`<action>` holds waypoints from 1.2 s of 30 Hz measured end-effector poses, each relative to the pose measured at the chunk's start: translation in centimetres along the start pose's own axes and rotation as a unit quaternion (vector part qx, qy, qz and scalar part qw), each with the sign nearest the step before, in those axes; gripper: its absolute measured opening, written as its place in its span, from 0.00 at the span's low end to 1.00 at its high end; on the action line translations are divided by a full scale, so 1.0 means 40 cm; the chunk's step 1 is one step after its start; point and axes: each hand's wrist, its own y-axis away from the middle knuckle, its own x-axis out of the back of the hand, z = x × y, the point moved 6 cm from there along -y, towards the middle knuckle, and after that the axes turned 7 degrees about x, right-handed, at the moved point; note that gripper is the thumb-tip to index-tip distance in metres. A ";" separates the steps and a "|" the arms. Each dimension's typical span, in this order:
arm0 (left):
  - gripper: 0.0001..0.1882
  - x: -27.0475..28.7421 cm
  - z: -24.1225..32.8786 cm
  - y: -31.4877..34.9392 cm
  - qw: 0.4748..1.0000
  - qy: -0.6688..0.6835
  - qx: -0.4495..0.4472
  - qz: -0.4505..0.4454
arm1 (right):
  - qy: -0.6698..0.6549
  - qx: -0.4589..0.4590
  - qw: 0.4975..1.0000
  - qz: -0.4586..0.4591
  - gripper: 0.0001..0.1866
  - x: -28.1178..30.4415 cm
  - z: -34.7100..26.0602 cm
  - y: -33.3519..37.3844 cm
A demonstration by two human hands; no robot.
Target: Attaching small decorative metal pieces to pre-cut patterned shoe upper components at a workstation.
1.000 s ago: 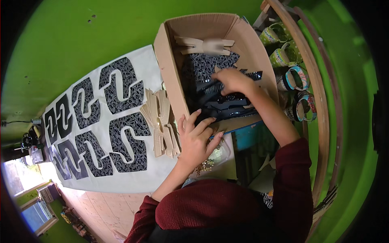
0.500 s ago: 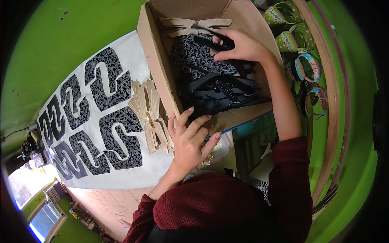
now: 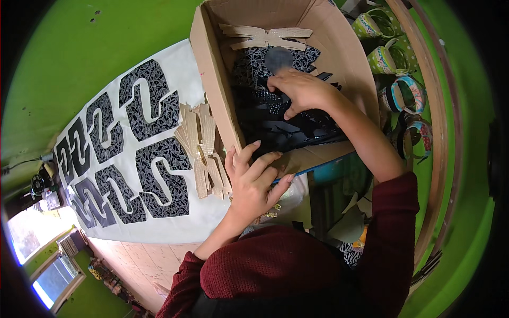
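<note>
Inside a cardboard box (image 3: pixel 216 79), my right hand (image 3: pixel 305 94) reaches over a heap of black cut pieces (image 3: pixel 283 130), some glossy and some textured. Its thumb and fingers are apart, with no held piece visible between them. By the fingertips is a blurred, rounded dark grey piece (image 3: pixel 279 59); whether they touch is unclear. Beneath it lies black material with a pale crackle pattern (image 3: pixel 249 69). My left hand (image 3: pixel 253 183) rests with spread fingers against the box's near left corner. Beige strap-like cutouts (image 3: pixel 199 151) lie beside the box, and another beige cutout (image 3: pixel 268 38) is inside its far end.
On a white-covered table (image 3: pixel 212 225) at left lie several black-patterned S-shaped pieces (image 3: pixel 151 100). Colourful sandals (image 3: pixel 392 58) stand along the right, beside a curved wooden rail (image 3: pixel 432 106). A green wall (image 3: pixel 122 26) rises behind.
My right hand has moved down and nearer within the box, away from the dark pieces it held. The rounded grey piece now shows at its fingertips. My left hand stays at the corner.
</note>
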 end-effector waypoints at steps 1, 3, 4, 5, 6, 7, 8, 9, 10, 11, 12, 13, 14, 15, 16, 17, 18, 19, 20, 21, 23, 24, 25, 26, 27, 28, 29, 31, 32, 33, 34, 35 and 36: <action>0.13 0.002 -0.002 0.001 1.000 -0.002 0.001 0.000 | 0.000 0.005 1.000 0.000 0.32 -0.005 -0.009 -0.009; 0.12 0.009 -0.002 0.003 1.000 -0.006 0.003 0.000 | -0.056 -0.085 0.992 -0.079 0.26 -0.042 0.006 -0.022; 0.10 0.008 0.000 0.002 1.000 -0.007 0.002 -0.003 | -0.058 -0.094 0.992 -0.054 0.23 -0.038 0.000 -0.018; 0.10 0.007 0.001 -0.001 1.000 -0.011 0.007 0.008 | -0.051 -0.083 0.994 -0.056 0.23 -0.025 0.001 -0.016; 0.11 0.004 0.000 0.000 1.000 -0.010 0.003 0.004 | -0.068 -0.071 0.995 -0.026 0.21 -0.004 0.000 -0.017; 0.11 0.002 0.008 0.001 1.000 -0.004 -0.007 -0.003 | -0.085 -0.067 0.994 0.006 0.21 0.020 0.005 0.001; 0.11 0.001 0.015 -0.001 1.000 0.001 -0.008 -0.006 | -0.142 -0.004 0.986 0.082 0.20 0.022 0.045 0.014; 0.11 -0.001 0.017 -0.002 1.000 0.000 -0.007 -0.003 | -0.201 -0.048 0.976 0.073 0.22 0.030 0.073 0.020; 0.10 0.000 0.017 -0.002 1.000 -0.003 -0.010 -0.003 | -0.245 -0.071 0.961 0.104 0.24 0.054 0.089 0.029; 0.10 0.000 0.019 -0.002 1.000 -0.007 -0.013 -0.004 | -0.288 -0.094 0.943 0.135 0.26 0.078 0.105 0.042; 0.10 0.001 0.020 -0.004 1.000 -0.011 -0.010 0.000 | -0.357 -0.045 0.915 0.181 0.28 0.104 0.107 0.052; 0.11 0.004 0.024 -0.006 1.000 -0.002 -0.011 0.006 | -0.423 0.003 0.878 0.225 0.30 0.147 0.079 0.056; 0.11 0.009 0.027 -0.007 1.000 0.006 -0.012 0.012 | -0.454 -0.024 0.869 0.195 0.32 0.179 0.062 0.075; 0.11 0.011 0.032 -0.011 1.000 0.005 -0.014 0.014 | -0.457 -0.031 0.859 0.229 0.32 0.189 0.077 0.095; 0.09 0.009 0.035 -0.013 1.000 0.013 -0.008 -0.004 | -0.457 -0.013 0.850 0.262 0.31 0.200 0.081 0.110; 0.07 0.007 0.037 -0.015 1.000 0.020 -0.002 -0.022 | -0.456 0.004 0.840 0.296 0.31 0.211 0.082 0.124; 0.05 0.007 0.036 -0.011 1.000 0.025 0.002 -0.014 | -0.456 0.009 0.840 0.294 0.31 0.217 0.072 0.126; 0.05 0.012 0.036 -0.012 0.999 0.030 0.007 -0.013 | -0.454 -0.004 0.838 0.302 0.29 0.225 0.067 0.130; 0.06 0.018 0.033 -0.013 0.999 0.032 0.008 -0.008 | -0.451 -0.018 0.837 0.310 0.28 0.234 0.059 0.134; 0.07 0.019 0.028 -0.012 0.999 0.035 0.011 -0.003 | -0.451 -0.015 0.838 0.306 0.28 0.246 0.036 0.137; 0.12 0.033 0.014 -0.012 0.997 0.068 0.014 0.023 | -0.449 0.028 0.843 0.294 0.25 0.274 -0.038 0.138; 0.14 0.038 0.006 -0.012 0.993 0.113 0.014 0.028 | -0.463 0.031 0.834 0.297 0.24 0.285 -0.072 0.146; 0.16 0.045 -0.011 -0.014 0.987 0.154 0.011 0.036 | -0.462 0.036 0.835 0.295 0.24 0.288 -0.110 0.142; 0.19 0.054 -0.020 -0.010 0.984 0.170 0.002 0.044 | -0.442 0.045 0.846 0.296 0.23 0.290 -0.155 0.140; 0.22 0.055 -0.035 0.000 0.973 0.225 0.037 0.025 | -0.420 0.052 0.856 0.297 0.22 0.287 -0.197 0.136; 0.26 0.059 -0.046 0.009 0.964 0.260 0.057 0.017 | -0.455 0.064 0.841 0.285 0.21 0.279 -0.243 0.131; 0.30 0.063 -0.055 0.017 0.953 0.294 0.077 0.008 | -0.449 0.080 0.846 0.277 0.17 0.272 -0.281 0.130; 0.34 0.081 -0.054 0.033 0.922 0.376 0.085 0.017 | -0.387 0.121 0.866 0.294 0.12 0.258 -0.361 0.131; 0.38 0.091 -0.059 0.045 0.886 0.453 0.096 0.026 | -0.370 0.101 0.883 0.272 0.11 0.245 -0.398 0.135; 0.38 0.109 -0.071 0.071 0.891 0.440 0.109 0.040 | -0.354 0.084 0.898 0.248 0.10 0.232 -0.440 0.134; 0.35 0.126 -0.065 0.087 0.862 0.489 0.123 0.045 | -0.339 0.087 0.908 0.232 0.11 0.212 -0.475 0.128; 0.32 0.143 -0.062 0.101 0.831 0.537 0.137 0.049 | -0.294 0.112 0.925 0.211 0.11 0.208 -0.525 0.128; 0.21 0.142 -0.087 0.128 0.806 0.565 0.168 0.045 | -0.301 0.113 0.920 0.225 0.11 0.185 -0.550 0.123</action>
